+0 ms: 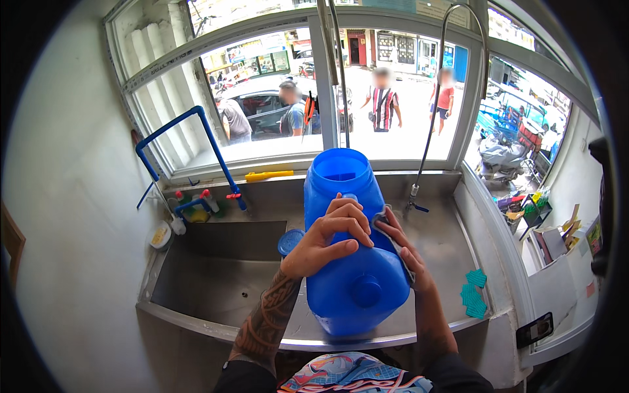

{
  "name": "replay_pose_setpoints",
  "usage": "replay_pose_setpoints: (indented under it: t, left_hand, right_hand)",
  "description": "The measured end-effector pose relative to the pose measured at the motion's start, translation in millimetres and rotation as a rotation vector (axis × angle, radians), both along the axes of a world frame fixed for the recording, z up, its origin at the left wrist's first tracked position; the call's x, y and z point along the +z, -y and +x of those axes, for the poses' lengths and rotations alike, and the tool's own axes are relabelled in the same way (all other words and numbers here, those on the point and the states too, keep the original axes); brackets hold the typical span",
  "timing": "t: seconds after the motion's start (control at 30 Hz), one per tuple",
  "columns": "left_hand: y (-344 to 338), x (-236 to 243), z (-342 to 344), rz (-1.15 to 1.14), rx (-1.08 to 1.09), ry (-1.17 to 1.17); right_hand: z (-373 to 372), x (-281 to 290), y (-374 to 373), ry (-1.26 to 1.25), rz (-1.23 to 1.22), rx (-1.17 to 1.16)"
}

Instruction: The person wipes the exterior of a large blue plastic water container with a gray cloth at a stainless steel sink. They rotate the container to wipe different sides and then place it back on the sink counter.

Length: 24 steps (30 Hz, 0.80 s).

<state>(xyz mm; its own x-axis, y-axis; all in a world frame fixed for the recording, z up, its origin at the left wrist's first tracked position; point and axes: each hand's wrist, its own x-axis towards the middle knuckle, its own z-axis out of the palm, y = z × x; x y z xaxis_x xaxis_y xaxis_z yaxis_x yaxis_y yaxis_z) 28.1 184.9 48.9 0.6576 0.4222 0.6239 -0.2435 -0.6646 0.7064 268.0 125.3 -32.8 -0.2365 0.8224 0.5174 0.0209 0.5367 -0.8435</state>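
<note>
A big blue plastic container (357,295) stands on the steel sink counter (445,249), its wide round mouth open at the back and a capped spout nearer me. My left hand (324,239) is curled over its top handle. My right hand (403,249) presses a grey cloth (381,223) against the container's right side. A loose blue lid (289,241) lies left of the container.
The sink basin (216,262) is at left, with blue pipes (200,116), bottles and a soap dish (159,236) behind it. Teal pads (473,295) and a phone (534,329) are at right. People (383,108) stand outside the window.
</note>
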Motion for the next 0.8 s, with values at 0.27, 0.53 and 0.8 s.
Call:
replay_pose_setpoints:
  t: [0.27, 0.53, 0.8]
  left_hand:
    - [4, 3, 0, -0.028, -0.002, 0.009]
    - [4, 0, -1, -0.039, 0.003, 0.007]
    - [2, -3, 1, -0.073, 0.017, -0.008]
  right_hand:
    - [1, 84, -36, 0.617, 0.076, 0.456]
    - [1, -13, -19, -0.221, 0.055, 0.011]
    - [-17, -126, 21, -0.711, -0.871, 0.019]
